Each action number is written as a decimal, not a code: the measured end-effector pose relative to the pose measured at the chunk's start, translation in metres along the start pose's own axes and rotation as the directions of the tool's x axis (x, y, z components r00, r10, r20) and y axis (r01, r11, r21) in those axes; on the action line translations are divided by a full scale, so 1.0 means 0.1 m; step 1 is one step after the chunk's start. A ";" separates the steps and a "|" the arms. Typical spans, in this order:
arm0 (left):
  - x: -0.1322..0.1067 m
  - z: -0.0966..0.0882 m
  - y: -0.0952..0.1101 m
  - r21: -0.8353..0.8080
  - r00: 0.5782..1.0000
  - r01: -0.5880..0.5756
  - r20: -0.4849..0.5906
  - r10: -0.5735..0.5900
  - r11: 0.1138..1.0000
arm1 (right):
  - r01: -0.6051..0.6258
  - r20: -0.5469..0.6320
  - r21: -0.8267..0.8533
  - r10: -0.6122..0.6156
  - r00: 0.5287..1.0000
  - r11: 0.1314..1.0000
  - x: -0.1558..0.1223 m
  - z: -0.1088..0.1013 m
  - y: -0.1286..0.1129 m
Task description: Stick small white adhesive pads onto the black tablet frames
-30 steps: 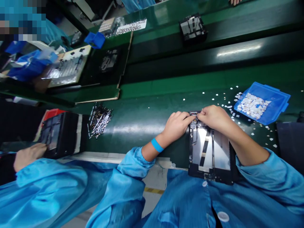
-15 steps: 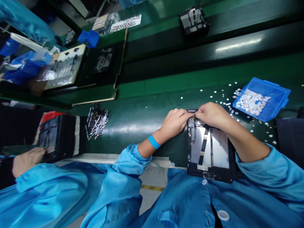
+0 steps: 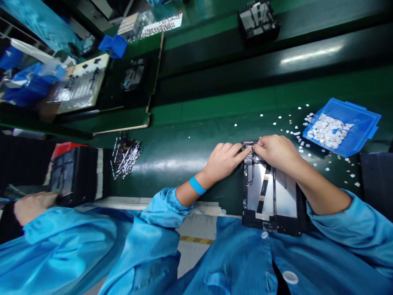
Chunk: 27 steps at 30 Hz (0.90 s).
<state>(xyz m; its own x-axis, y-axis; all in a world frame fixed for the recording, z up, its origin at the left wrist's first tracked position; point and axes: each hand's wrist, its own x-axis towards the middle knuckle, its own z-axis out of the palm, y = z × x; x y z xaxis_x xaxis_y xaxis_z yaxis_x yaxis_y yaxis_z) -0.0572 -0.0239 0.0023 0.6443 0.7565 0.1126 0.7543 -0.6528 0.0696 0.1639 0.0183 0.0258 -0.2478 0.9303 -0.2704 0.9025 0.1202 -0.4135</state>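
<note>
A black open tablet frame (image 3: 270, 196) with a shiny metal inside lies on the green bench in front of me. My left hand (image 3: 222, 160) rests at its far left corner, fingers curled and fingertips pressed on the frame's top edge. My right hand (image 3: 274, 150) sits at the same top edge, fingers pinched together on a small part that I cannot make out. The two hands' fingertips nearly touch. A blue band circles my left wrist.
A blue tray (image 3: 340, 127) of small white bits stands at the right, with bits scattered around it. A pile of thin metal parts (image 3: 125, 155) lies to the left. A co-worker's hand (image 3: 29, 205) rests by a black box (image 3: 75, 174) at far left.
Both hands stay at the frame's top edge with only slight finger shifts. The view has drifted a little.
</note>
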 end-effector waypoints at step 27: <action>0.32 -0.24 -0.03 -0.038 0.966 -0.200 0.157 0.204 0.979 | 0.164 -0.171 0.085 -0.147 0.974 0.983 -0.13 0.12 0.17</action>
<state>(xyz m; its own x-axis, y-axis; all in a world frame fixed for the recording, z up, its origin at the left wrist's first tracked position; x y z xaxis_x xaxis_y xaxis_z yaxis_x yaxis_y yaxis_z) -0.0422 0.0016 0.0293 0.7960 0.6044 -0.0329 0.6049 -0.7920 0.0830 0.1785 0.0040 0.0116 -0.3141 0.9479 -0.0539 0.8165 0.2407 -0.5247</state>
